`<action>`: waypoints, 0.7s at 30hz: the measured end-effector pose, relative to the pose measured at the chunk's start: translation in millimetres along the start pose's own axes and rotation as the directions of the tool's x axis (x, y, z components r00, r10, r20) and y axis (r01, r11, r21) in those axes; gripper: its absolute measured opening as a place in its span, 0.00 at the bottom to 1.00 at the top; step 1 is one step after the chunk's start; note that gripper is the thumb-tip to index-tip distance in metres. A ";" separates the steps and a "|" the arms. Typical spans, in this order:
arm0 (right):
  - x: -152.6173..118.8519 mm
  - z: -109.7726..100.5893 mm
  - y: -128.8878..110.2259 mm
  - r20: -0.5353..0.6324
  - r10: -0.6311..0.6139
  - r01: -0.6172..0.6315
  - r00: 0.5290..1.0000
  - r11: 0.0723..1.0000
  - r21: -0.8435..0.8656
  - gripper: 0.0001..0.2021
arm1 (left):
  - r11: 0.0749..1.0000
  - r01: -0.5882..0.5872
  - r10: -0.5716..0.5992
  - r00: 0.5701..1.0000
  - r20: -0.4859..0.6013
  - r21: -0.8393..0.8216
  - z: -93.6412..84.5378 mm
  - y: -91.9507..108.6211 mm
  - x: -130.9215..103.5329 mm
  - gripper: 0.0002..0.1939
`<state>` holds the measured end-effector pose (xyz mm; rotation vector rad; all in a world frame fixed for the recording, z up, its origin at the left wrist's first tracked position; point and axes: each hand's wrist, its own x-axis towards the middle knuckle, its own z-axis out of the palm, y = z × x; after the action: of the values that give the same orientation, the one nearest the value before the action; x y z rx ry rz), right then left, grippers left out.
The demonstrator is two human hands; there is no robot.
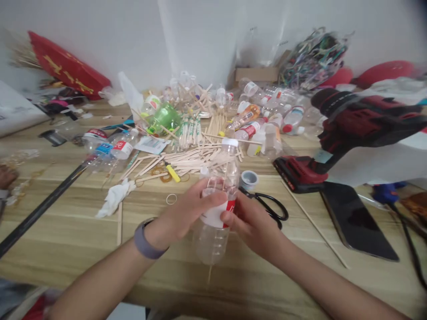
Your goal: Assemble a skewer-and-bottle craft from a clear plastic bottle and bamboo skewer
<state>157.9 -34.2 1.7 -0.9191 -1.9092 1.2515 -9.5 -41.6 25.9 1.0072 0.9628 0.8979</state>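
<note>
A clear plastic bottle [211, 244] with a red and white label is held tilted above the front of the table, its white-capped end pointing away from me. My left hand [190, 209] wraps its left side, thumb lying across the label. On the other side my right hand [251, 222] grips it, with the thumb pressed near the red part of the label. A thin wooden stick [209, 273] pokes out at the bottle's near end. Just beyond my right hand lie black-handled scissors [271, 206] and a small grey roll [249, 179]. Fingers behind the bottle are hidden.
Flat wooden sticks [193, 158] lie heaped mid-table, with several plastic bottles [267, 106] behind. At right stand a red and black cordless drill [360, 120] and a phone [358, 220]. A long dark rod [43, 206] crosses the left. Another person's hand [7, 176] shows at the left edge.
</note>
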 end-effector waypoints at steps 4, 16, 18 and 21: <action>-1.8 -4.9 -2.3 -0.009 0.025 -0.026 1.000 0.983 -0.180 0.19 | 0.995 -0.030 0.025 0.999 -0.045 -0.099 -7.2 -1.9 -4.7 0.18; 3.1 -6.4 8.5 -0.066 0.078 -0.082 0.995 0.995 -0.057 0.24 | 0.865 0.011 0.066 0.989 0.135 -0.502 -32.1 -13.9 -19.0 0.32; 4.1 -3.3 9.5 -0.025 0.084 -0.086 0.996 0.994 -0.074 0.24 | 0.845 0.015 0.093 0.980 0.174 -0.534 -31.1 -15.2 -19.4 0.36; 3.7 1.2 9.8 0.026 0.085 -0.082 0.996 0.994 -0.075 0.24 | 0.815 0.020 0.142 0.962 0.234 -0.578 -26.7 -19.6 -18.0 0.35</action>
<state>156.8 -28.7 -7.3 -1.0334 -1.9693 1.2563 -37.1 -56.6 5.1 0.6091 0.3798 0.9969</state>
